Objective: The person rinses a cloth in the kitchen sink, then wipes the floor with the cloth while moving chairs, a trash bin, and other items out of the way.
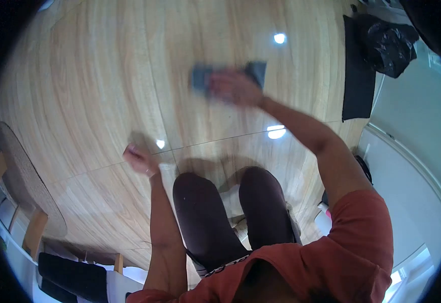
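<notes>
My right hand [233, 87] is stretched out over the floor, blurred by motion, on top of a folded grey-blue cloth [200, 78]. The cloth lies on the shiny wood-patterned floor [99, 91] and shows on both sides of the hand. My left hand [140, 159] is low over the floor, to the left of my knees, with its fingers curled in. Nothing shows in it.
A black mat [357, 96] with a black plastic bag [389, 45] lies at the upper right. A light cabinet or door [407, 177] stands at the right. At the left are a rounded woven rug [28, 187] and wooden furniture legs [35, 230].
</notes>
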`<state>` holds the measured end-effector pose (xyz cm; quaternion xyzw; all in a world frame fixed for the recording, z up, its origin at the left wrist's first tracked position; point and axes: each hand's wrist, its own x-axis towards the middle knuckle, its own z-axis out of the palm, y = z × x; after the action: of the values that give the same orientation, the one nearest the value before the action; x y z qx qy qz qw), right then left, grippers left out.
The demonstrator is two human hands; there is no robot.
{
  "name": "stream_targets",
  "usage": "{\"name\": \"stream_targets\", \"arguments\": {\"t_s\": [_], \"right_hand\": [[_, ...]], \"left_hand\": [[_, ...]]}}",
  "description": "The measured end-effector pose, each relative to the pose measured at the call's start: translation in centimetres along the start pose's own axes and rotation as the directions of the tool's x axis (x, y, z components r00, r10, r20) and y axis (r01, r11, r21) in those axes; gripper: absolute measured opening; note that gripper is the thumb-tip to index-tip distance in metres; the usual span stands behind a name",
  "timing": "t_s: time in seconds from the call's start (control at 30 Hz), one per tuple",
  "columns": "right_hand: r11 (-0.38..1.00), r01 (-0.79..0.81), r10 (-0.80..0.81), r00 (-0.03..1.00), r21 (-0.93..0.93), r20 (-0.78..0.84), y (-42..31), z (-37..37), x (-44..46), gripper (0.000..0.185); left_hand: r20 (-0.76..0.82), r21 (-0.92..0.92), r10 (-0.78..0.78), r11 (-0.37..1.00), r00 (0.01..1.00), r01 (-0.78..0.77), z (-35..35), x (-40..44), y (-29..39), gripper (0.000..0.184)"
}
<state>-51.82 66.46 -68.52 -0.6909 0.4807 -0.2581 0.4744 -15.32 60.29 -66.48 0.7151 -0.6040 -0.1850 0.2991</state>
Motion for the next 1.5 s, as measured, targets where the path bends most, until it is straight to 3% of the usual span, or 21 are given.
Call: {"name": "stream_targets", "arguments": {"t_s": [0.03,0.07,0.1,0.13,0.2,0.27,0.4,0.5,0.57,0.63,0.83,0.93,1.0,1.03,1.13,1.2,1.23,1.27,1.3,1.37,1.5], "right_hand": [[0.643,-0.14,0.103,0.99,0.753,0.097,-1.0,4.5,-3.7,0.047],[0.962,0.024,-0.076,0.981,0.271,0.18,-1.9,7.0,-7.7,0.041],[0.915,0.316,-0.251,0.933,-0.253,0.256,-2.6,9.7,-11.8,0.036],[0.912,0.304,-0.132,0.853,-0.276,0.504,-5.5,7.5,-14.0,0.035],[0.915,0.312,-0.215,0.914,-0.258,0.344,-2.9,8.2,-19.8,0.03],[0.931,0.156,-0.103,0.979,-0.329,0.173,-1.2,5.7,-21.9,0.029],[0.723,-0.133,0.23,0.972,-0.678,0.055,2.3,-6.8,-17.0,0.028],[0.652,-0.302,0.11,0.945,-0.695,-0.308,7.7,-17.0,-12.6,0.037],[0.6,-0.452,-0.078,0.788,-0.66,-0.611,12.8,-23.7,-10.6,0.035],[0.464,-0.795,0.061,0.469,-0.391,-0.881,12.0,-27.6,-7.4,0.034],[0.504,-0.813,0.158,0.42,-0.293,-0.893,9.5,-19.7,-14.0,0.033],[0.419,-0.904,0.231,0.013,0.087,-0.973,6.7,-9.2,-22.0,0.032],[0.072,-0.893,0.14,-0.432,0.445,-0.891,6.7,-7.1,-23.1,0.034],[0.03,-0.861,0.105,-0.502,0.507,-0.859,7.8,-8.0,-22.8,0.036],[-0.014,-0.883,-0.086,-0.466,0.469,-0.881,11.6,-14.8,-19.6,0.034],[0.122,-0.986,0.013,-0.112,0.113,-0.994,13.9,-21.8,-15.7,0.036],[0.029,-0.995,-0.079,0.09,-0.093,-0.993,18.5,-24.7,-13.7,0.038],[0.322,-0.944,-0.097,0.039,-0.068,-0.995,16.4,-27.9,-7.8,0.04],[0.377,-0.914,-0.063,0.138,-0.152,-0.988,16.1,-30.3,-3.2,0.04],[0.624,-0.681,-0.112,0.407,-0.383,-0.906,14.4,-32.0,5.2,0.039],[0.665,-0.268,-0.264,0.788,-0.697,-0.555,9.4,-24.8,15.5,0.038]], "left_hand": [[0.051,-0.039,0.111,0.993,0.993,-0.109,2.4,-0.5,1.9,0.019],[0.137,-0.114,0.151,0.984,0.979,-0.136,4.6,-1.4,4.4,0.016],[0.247,-0.264,0.156,0.961,0.956,-0.088,6.9,-2.4,6.7,0.014],[0.301,-0.379,0.273,0.913,0.914,-0.148,9.4,-3.3,8.6,0.013],[0.341,-0.369,0.368,0.899,0.865,-0.236,11.8,-4.7,13.9,0.01],[0.532,-0.37,0.534,0.845,0.657,-0.387,14.4,-5.7,15.7,0.011],[0.385,-0.193,0.633,0.767,0.672,-0.612,16.3,-6.7,15.4,0.016],[0.469,-0.159,0.582,0.795,0.664,-0.585,15.9,-6.7,15.5,0.014],[0.505,-0.121,0.554,0.804,0.662,-0.582,15.9,-6.6,15.5,0.013],[0.521,-0.107,0.556,0.796,0.648,-0.596,15.8,-6.4,15.4,0.012],[0.565,-0.058,0.55,0.77,0.615,-0.636,15.4,-5.8,15.2,0.011],[0.596,-0.015,0.551,0.735,0.584,-0.678,15.6,-5.7,15.2,0.011],[0.562,-0.027,0.562,0.745,0.607,-0.666,15.1,-5.8,15.2,0.011],[0.554,-0.026,0.56,0.751,0.616,-0.659,15.3,-5.6,15.5,0.011],[0.558,-0.091,0.564,0.771,0.609,-0.63,15.0,-5.0,16.1,0.011],[0.566,-0.081,0.557,0.772,0.608,-0.631,15.2,-5.1,15.4,0.011],[0.534,-0.081,0.589,0.75,0.607,-0.656,15.4,-5.1,15.3,0.011],[0.511,-0.078,0.615,0.729,0.601,-0.68,15.3,-5.3,15.3,0.011],[0.555,-0.096,0.576,0.761,0.599,-0.642,14.8,-4.9,16.1,0.012],[0.527,-0.138,0.578,0.782,0.623,-0.608,15.2,-5.1,16.2,0.013],[0.593,-0.088,0.512,0.808,0.621,-0.582,15.0,-5.3,15.9,0.014]]}}
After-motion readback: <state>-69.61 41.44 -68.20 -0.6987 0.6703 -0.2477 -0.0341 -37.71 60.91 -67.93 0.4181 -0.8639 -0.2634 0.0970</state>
